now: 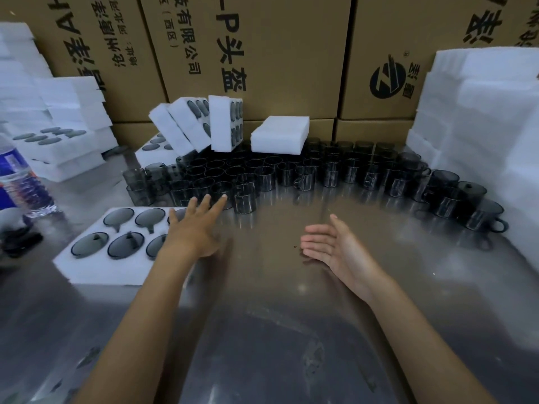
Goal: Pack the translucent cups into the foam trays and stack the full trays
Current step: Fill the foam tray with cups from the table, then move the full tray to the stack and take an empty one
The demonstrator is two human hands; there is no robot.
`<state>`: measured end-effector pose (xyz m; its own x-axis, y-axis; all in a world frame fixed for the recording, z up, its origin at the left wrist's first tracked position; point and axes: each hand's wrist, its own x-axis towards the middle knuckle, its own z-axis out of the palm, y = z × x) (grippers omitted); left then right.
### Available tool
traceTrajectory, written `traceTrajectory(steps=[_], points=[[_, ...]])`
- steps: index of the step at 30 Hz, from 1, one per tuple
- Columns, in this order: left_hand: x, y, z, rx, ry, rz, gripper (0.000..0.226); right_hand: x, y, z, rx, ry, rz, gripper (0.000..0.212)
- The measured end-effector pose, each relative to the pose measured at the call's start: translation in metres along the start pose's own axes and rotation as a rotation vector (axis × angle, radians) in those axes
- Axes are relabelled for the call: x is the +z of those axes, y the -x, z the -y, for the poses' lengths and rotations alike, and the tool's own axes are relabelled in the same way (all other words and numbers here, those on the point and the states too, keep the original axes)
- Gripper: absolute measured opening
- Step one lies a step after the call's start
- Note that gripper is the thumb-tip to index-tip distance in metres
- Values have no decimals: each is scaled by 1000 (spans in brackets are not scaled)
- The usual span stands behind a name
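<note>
Reaching flat-fingered over the foam tray's (96,269) right edge, the left hand (192,228) holds nothing; right hand (335,246) loosely open, empty, right of it. Tray pockets hold cups; loose cups (291,170) crowd behind

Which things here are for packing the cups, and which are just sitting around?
For the job:
- smoky cups on the table
- foam tray by the left hand
- stacked foam trays on the right
- right hand, open

Just lying about:
- water bottle
- cardboard boxes behind
</note>
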<state>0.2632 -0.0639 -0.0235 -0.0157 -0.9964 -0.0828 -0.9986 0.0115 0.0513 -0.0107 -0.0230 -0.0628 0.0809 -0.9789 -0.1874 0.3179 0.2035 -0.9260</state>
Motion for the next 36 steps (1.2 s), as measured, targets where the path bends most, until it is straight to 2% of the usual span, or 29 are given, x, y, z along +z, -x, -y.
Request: traceTrajectory(steps=[6,9,18,21,24,26,29,33,36], points=[[5,-20,57,36,-9,-112,117,3,1,0,-11,7,11,56],[3,-28,77,77,-45,-116,126,4,1,2,-9,9,8,55],[0,-39,100,102,-203,-120,109,2,-1,-2,-29,-6,1,54],[7,-31,72,148,-204,-225,98,1,-5,-5,-47,-4,-4,52],[11,-20,21,308,-95,-354,84,2,-5,-7,-95,1,-42,46],[13,-15,-19,416,-6,-382,76,6,-4,-8,-130,-14,-109,40],[14,-8,-83,518,166,-318,69,17,1,-7,-128,60,-193,34],[8,5,-156,567,427,-227,60,11,13,3,-143,407,-201,29],[2,12,-195,603,532,-217,54,-18,30,29,-230,586,-292,28]])
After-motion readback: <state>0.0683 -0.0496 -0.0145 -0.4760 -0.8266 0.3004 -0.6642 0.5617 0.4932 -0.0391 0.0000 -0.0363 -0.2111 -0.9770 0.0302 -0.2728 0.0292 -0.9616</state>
